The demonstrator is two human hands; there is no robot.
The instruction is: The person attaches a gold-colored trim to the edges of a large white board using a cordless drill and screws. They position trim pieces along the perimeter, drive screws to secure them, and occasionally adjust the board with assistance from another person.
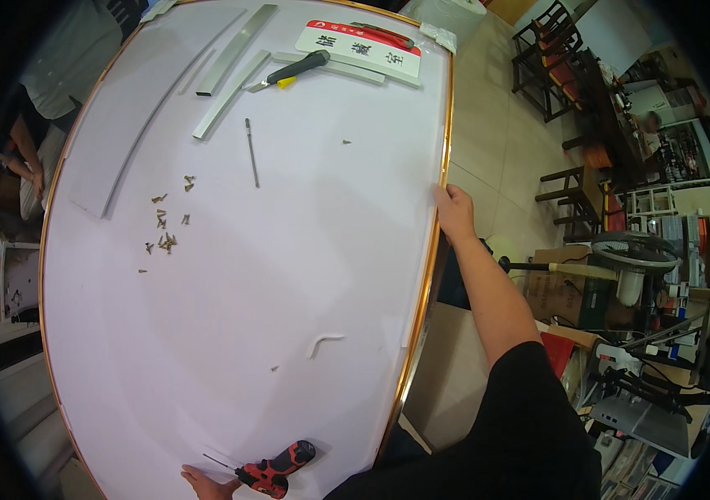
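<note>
A large white board (288,250) with a thin gold-coloured frame fills the view. My right hand (453,208) grips the gold frame edge (438,217) on the board's right side. At the bottom edge, my left hand (205,483) rests on the board next to a red and black cordless drill (276,468) that lies flat; the fingers touch its nose end. A scatter of several small screws (163,233) lies on the left part of the board.
Aluminium strips (234,50), a utility knife (292,68), a thin metal rod (251,152), a white sign plate with a red band (363,46) and a bent bracket (324,342) lie on the board. Another person (38,108) stands at the far left. Cluttered shelves, chairs and a fan stand right.
</note>
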